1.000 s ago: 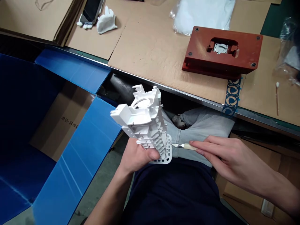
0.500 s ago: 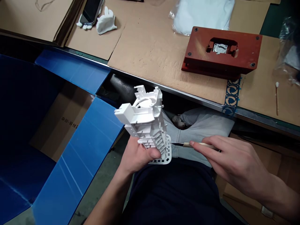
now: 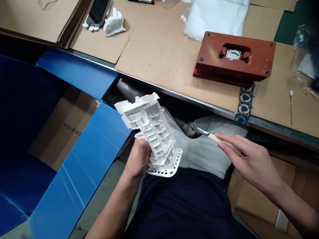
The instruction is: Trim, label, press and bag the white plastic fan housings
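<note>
A white molded plastic part (image 3: 157,132) with ribs, stepped pockets and a slotted, rounded base flange is tilted over my lap. My left hand (image 3: 138,157) is closed around its lower left side, thumb showing and the other fingers hidden behind it. In my right hand (image 3: 249,159) is a craft knife (image 3: 225,142) with a pale handle, held between thumb and fingers like a pen. Its thin blade points up and left, apart from the plastic part.
A blue box (image 3: 82,166) stands open at my left. On the cardboard-covered table (image 3: 159,49) are a red-brown fixture (image 3: 211,66) holding a small metal piece, a cotton swab (image 3: 291,108), a phone (image 3: 99,12), white gloves (image 3: 114,23) and plastic bags (image 3: 216,18). The table's metal edge (image 3: 174,94) runs before me.
My left hand has turned the white part, so its ribbed side now faces up and its round opening is out of sight. The knife blade has moved away from the flange, up and right.
</note>
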Action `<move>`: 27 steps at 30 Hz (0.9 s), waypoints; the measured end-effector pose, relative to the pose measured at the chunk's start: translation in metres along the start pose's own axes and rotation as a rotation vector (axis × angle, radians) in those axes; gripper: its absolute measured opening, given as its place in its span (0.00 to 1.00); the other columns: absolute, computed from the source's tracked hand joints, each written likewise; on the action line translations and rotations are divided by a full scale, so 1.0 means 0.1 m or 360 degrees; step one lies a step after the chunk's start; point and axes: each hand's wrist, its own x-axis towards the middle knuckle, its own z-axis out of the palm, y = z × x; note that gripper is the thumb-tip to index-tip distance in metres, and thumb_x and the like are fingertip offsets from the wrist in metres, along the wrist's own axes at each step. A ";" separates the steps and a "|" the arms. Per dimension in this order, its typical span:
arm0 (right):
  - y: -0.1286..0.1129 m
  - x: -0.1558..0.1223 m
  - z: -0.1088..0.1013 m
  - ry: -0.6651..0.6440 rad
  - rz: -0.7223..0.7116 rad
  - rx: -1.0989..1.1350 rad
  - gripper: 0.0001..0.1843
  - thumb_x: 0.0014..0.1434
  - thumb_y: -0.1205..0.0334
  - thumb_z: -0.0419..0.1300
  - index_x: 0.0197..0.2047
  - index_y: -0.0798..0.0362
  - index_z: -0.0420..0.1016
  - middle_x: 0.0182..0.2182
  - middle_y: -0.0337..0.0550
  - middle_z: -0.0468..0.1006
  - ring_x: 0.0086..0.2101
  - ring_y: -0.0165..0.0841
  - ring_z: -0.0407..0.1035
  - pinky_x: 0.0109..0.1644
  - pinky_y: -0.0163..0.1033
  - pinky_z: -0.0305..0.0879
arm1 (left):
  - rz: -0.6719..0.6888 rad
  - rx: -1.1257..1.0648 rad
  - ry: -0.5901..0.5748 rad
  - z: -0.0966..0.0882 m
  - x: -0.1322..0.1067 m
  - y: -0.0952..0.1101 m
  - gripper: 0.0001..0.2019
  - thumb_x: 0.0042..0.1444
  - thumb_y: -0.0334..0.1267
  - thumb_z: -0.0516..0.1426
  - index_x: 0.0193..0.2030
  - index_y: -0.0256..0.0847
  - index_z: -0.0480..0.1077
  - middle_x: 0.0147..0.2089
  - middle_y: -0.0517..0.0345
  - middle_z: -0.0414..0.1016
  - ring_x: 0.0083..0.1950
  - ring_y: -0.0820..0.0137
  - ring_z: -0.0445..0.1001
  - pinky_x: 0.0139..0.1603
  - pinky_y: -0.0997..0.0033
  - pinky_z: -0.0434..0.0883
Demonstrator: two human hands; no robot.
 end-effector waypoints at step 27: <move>-0.32 0.30 0.03 0.0037 -0.0368 0.0304 0.19 0.66 0.70 0.59 0.57 0.47 0.75 0.46 0.46 0.78 0.44 0.36 0.74 0.47 0.42 0.70 | -0.0994 -0.1119 -0.0795 0.30 0.08 -0.07 0.52 0.42 0.85 0.36 0.48 0.43 0.75 0.40 0.44 0.81 0.39 0.49 0.82 0.40 0.45 0.77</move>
